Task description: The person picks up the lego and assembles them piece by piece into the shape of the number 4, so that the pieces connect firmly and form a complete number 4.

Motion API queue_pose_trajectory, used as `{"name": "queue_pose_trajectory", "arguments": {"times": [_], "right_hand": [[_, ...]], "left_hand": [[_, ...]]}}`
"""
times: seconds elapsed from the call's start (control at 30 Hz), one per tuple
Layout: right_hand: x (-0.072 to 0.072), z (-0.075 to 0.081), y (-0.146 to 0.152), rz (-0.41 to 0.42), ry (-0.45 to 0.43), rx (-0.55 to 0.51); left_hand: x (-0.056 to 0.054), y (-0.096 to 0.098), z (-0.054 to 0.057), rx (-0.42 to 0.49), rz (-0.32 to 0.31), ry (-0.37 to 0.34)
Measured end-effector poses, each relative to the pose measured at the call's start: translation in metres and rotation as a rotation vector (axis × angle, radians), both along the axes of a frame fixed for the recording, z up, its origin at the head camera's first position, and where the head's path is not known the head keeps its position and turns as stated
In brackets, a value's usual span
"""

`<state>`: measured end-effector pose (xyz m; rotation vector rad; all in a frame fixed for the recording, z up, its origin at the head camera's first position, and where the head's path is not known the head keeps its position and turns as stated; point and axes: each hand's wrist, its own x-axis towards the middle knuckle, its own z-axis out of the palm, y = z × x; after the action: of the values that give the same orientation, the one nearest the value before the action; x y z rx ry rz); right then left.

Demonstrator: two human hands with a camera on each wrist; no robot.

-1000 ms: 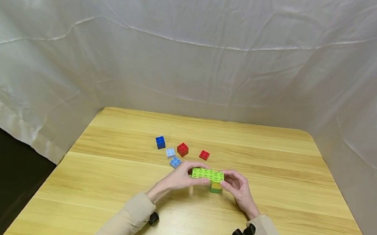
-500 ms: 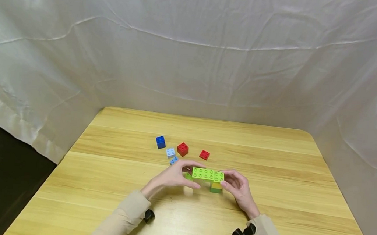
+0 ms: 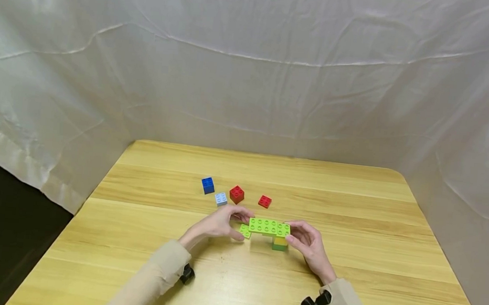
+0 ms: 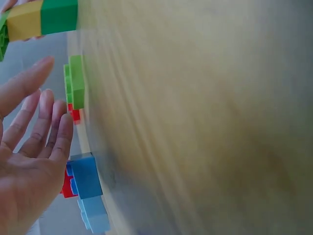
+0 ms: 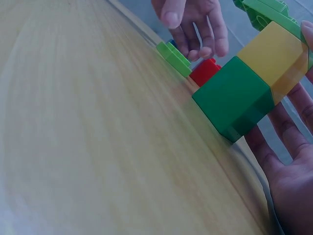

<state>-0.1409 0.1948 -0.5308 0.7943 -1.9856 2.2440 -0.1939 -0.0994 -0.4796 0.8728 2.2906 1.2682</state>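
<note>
Left hand [image 3: 217,222]: centre; held nothing, fingers parted;
Right hand [image 3: 312,249]: right of centre; gripped the stack [image 3: 264,226], seemingly to steady its overhang;
Stack: centre; lime jutted leftward over yellow and green, apparently supported rightward only;
Small lime brick [image 3: 244,231]: lay near the left hand

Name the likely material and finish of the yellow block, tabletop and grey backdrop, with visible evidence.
Yellow block: probably hard plastic, satin; crisp edges, even colour. Tabletop: wood or wood-look laminate, slightly glossy; grain bands, pale glare. Grey backdrop: maybe thin fabric or plastic sheeting, softly shiny; creases, highlights.
</note>
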Motion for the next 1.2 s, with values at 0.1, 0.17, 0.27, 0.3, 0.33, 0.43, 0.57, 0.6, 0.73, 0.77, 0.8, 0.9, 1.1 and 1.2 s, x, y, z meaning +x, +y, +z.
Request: {"name": "queue_pose_trajectory", "arguments": {"times": [0.1,0.17,0.27,0.3,0.33,0.43,0.57,0.6,0.73,0.77,0.8,0.9,1.1,1.2], "right_hand": [[-0.0004,-0.0002,-0.0002,0.002,-0.001,-0.004],[-0.0006,-0.0003,-0.0006,0.004,-0.001,-0.007],[-0.0007,-0.0004,-0.0011,0.005,0.000,-0.010],[-0.0007,-0.0004,-0.0012,0.003,0.000,-0.009],[-0.0006,-0.0003,-0.0014,0.002,0.000,-0.009],[-0.0003,-0.0004,-0.0015,-0.003,-0.005,-0.004],[0.0001,0.0000,-0.0015,-0.004,-0.009,-0.001],[0.0003,0.0005,-0.0017,-0.004,-0.008,-0.002],[0.0013,0.0029,-0.0024,0.003,0.008,-0.004],[0.0015,0.0033,-0.0025,0.005,0.012,-0.003],[0.0016,0.0036,-0.0025,0.006,0.009,-0.003],[0.0014,0.0030,-0.0023,0.008,0.003,-0.001],[-0.0001,0.0001,-0.0013,0.002,0.001,-0.002],[-0.0006,-0.0010,-0.0010,0.000,0.006,-0.003]], "left_hand": [[-0.0013,0.0016,-0.0014,-0.043,0.013,0.004],[-0.0024,0.0025,-0.0032,-0.062,0.016,0.011],[-0.0037,0.0036,-0.0055,-0.085,0.011,0.041],[-0.0040,0.0039,-0.0060,-0.090,0.009,0.051],[-0.0043,0.0042,-0.0063,-0.092,0.007,0.056],[-0.0041,0.0050,-0.0062,-0.095,0.009,0.056],[-0.0039,0.0046,-0.0066,-0.095,0.017,0.036],[-0.0040,0.0043,-0.0068,-0.095,0.019,0.034],[-0.0046,0.0035,-0.0069,-0.094,0.020,0.034],[-0.0046,0.0035,-0.0065,-0.093,0.019,0.036],[-0.0048,0.0036,-0.0062,-0.092,0.018,0.040],[-0.0047,0.0039,-0.0056,-0.095,0.021,0.030],[-0.0027,0.0033,-0.0019,-0.087,0.038,-0.004],[-0.0013,0.0033,0.0004,-0.088,0.048,-0.020]]}}
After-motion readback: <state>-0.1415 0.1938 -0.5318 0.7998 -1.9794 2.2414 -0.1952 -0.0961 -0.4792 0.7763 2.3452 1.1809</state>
